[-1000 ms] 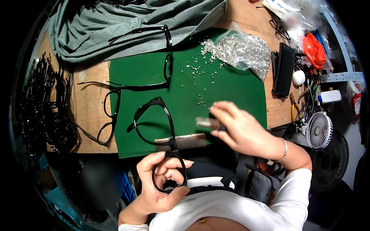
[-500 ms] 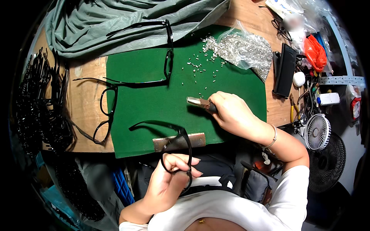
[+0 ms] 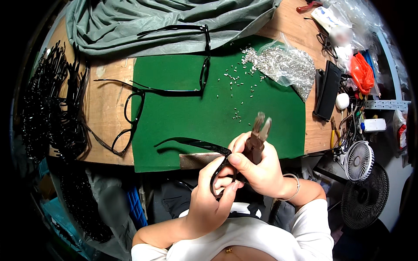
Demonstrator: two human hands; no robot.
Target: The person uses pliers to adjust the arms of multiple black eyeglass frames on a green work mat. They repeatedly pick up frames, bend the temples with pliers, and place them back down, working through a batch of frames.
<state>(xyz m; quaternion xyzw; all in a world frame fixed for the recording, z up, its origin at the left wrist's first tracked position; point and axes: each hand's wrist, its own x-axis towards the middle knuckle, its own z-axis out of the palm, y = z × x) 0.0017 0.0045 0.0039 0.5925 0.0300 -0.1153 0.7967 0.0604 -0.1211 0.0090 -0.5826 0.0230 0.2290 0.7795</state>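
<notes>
My left hand grips a black spectacle frame, its temple reaching out over the green mat. Closed round dark-handled pliers, my right hand meets the left at the frame's hinge, thumb against the frame; the pliers' metal jaws point up. A thin metal-edged plate lies under the temple at the mat's near edge. Small silver pieces are scattered beyond my hands, beside a clear bag full of them. More black frames lie on the mat's left side.
Piles of black frames cover the wooden table's left end, with green-grey cloth along the back. At right are a phone on a stand, a red bag, yellow pliers, cables, a white fan and a black fan.
My right hand has swung down to meet my left, and its pliers have turned from pointing left to pointing upward. My left hand has moved right and rotated the frame.
</notes>
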